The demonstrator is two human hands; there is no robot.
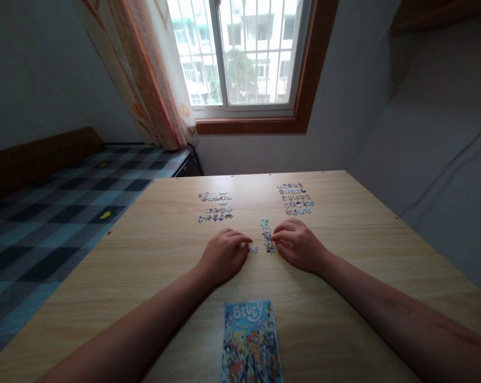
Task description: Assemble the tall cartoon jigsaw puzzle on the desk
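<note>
Puzzle piece (253,249): likely light, thin, stiff card, prone to sliding; pinch by its edges. Left hand (223,256) curls at it, right hand (298,246) at the joined strip (266,234); actual grip cannot be told.

Two hands are working at small jigsaw pieces on a wooden counter (344,298).

The left hand (222,254) is pinching a loose piece (254,249), while the right hand (298,246) is touching a joined strip of pieces (266,235); sorted piece groups (295,199) are lying beyond, a picture card (250,340) nearer.
</note>
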